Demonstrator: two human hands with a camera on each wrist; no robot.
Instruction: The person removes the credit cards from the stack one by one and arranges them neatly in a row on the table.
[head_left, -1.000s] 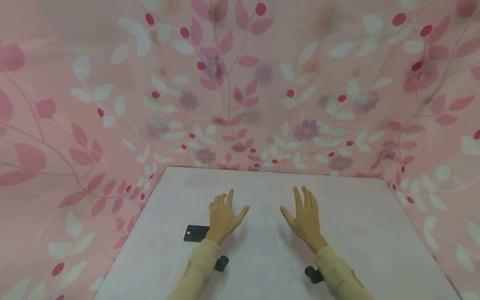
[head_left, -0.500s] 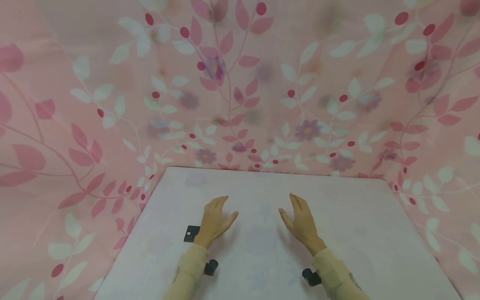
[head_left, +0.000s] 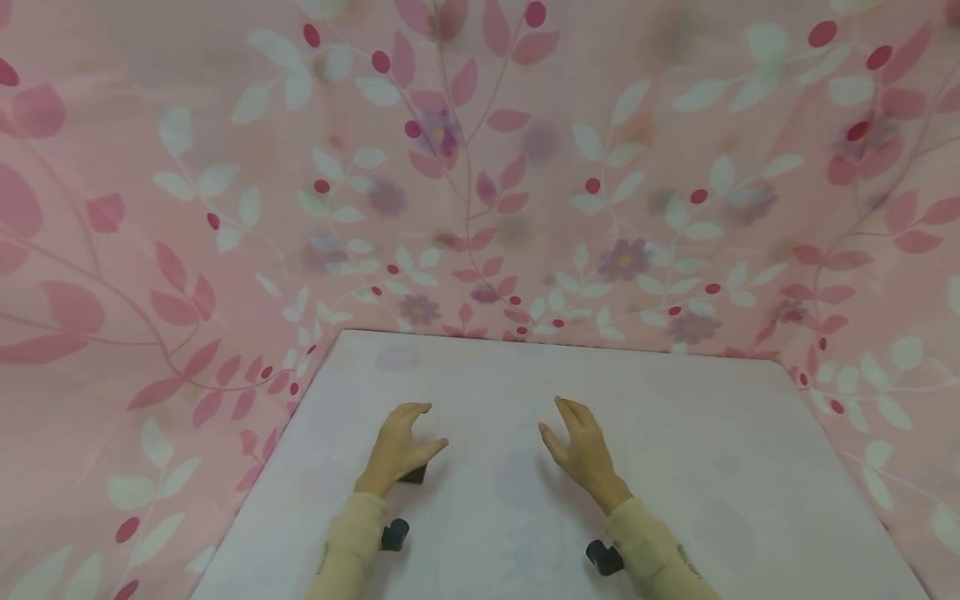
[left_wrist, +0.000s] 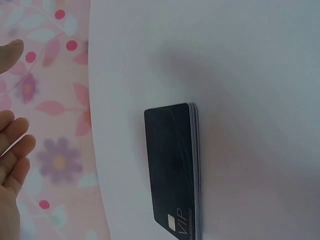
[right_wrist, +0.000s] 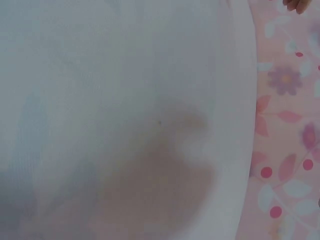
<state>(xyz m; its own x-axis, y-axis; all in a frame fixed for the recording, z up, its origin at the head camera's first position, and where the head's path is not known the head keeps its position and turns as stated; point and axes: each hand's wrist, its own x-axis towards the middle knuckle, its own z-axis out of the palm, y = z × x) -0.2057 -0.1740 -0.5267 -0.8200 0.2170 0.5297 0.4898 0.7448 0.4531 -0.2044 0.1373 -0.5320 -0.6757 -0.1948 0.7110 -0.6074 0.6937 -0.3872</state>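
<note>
A stack of black cards [left_wrist: 172,160] lies on the white table, its top card printed with a gold chip and the letters VIP. In the head view only a dark corner of the stack [head_left: 414,475] shows, the rest hidden beneath the left hand [head_left: 397,450]. That hand hovers above it, thumb apart from softly bent fingers, holding nothing. The right hand [head_left: 588,454] hovers over the table to the right, thumb and fingers spread apart, with nothing between them. Fingers of the left hand [left_wrist: 15,145] appear at the edge of the left wrist view.
The white table [head_left: 675,433] carries faint printed patterns. Pink floral cloth [head_left: 480,167] hangs around its back and sides. A small black wrist camera [head_left: 395,535] sits at the left sleeve, another black wrist camera [head_left: 604,557] at the right.
The left hand has moved left and nearer, passing over the cards, its fingers bending more. The right hand has shifted slightly left and nearer, its fingers closer together.
</note>
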